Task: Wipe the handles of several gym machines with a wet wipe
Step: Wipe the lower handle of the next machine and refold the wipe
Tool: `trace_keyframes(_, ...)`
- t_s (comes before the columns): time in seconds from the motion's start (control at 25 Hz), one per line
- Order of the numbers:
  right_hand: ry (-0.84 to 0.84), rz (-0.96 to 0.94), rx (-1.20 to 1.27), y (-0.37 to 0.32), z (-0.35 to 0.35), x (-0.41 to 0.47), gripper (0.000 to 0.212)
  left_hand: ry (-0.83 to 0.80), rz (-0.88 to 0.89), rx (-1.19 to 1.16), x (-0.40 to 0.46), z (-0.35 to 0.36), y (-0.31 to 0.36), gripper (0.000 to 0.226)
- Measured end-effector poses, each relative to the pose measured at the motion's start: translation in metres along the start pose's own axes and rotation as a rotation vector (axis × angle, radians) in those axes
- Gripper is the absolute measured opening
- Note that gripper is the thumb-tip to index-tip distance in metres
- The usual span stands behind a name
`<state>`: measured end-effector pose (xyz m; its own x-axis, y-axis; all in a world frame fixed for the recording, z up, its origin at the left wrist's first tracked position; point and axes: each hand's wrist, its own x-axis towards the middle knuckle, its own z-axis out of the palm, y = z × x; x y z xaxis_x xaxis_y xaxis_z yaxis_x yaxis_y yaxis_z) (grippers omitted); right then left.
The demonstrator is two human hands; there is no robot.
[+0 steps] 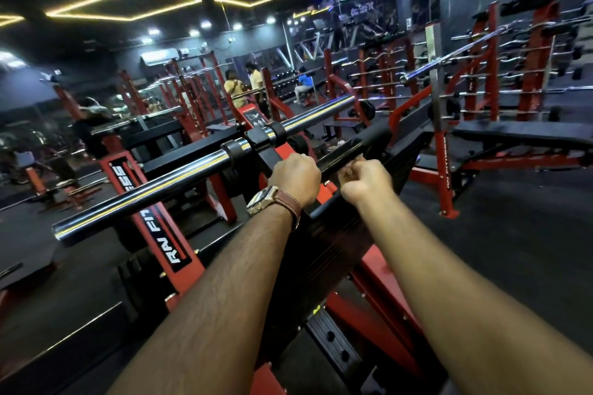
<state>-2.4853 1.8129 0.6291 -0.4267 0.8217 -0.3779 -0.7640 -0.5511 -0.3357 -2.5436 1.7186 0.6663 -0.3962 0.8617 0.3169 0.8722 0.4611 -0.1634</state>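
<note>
A black padded handle [353, 146] slopes up to the right on a red and black machine [150, 221] straight ahead. My left hand [295, 176], with a brown-strapped watch on its wrist, is closed over the handle's lower part. Just to its right, my right hand [365, 183] is clenched in a fist around the same handle. The fingers of that hand are bunched at the bar, and I cannot make out a wet wipe; it may be hidden inside the fist.
A chrome barbell [179, 170] lies across the machine just left of and beyond my hands. A black bench on a red frame [513, 135] stands to the right, with racks of bars behind it. Several people [234, 86] stand far back. Dark floor lies at right.
</note>
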Motion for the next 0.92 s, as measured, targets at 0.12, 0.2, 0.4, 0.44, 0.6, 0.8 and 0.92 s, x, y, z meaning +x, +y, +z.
trace_keyframes(0.12,-0.020,-0.157,-0.145,0.017,-0.016,-0.028,0.033,0.017,-0.019,-0.122,0.007,0.008,-0.004,0.026)
trace_keyframes(0.2,-0.131,-0.429,-0.302,0.035,-0.030,-0.050,0.022,0.062,-0.021,-0.256,0.008,0.011,-0.008,0.025)
trace_keyframes(0.4,-0.125,-1.254,-1.055,0.002,-0.010,-0.024,0.009,0.075,0.037,-0.438,0.006,0.009,-0.011,0.022)
trace_keyframes(0.44,-0.084,-1.301,-1.147,-0.007,-0.003,-0.020,0.012,0.082,0.065,-0.440,0.005,0.007,-0.012,0.024)
trace_keyframes(0.6,-0.048,-1.234,-1.328,-0.027,0.006,-0.014,0.015,0.076,0.196,-0.353,0.007,0.006,-0.013,0.029)
trace_keyframes(0.8,-0.259,-1.157,-1.394,-0.028,-0.009,-0.014,0.008,0.065,0.283,-0.343,0.013,0.011,-0.018,0.032)
trace_keyframes(0.92,-0.015,-1.145,-1.468,-0.047,0.006,-0.008,0.007,0.043,0.249,-0.425,0.011,0.008,-0.019,0.041)
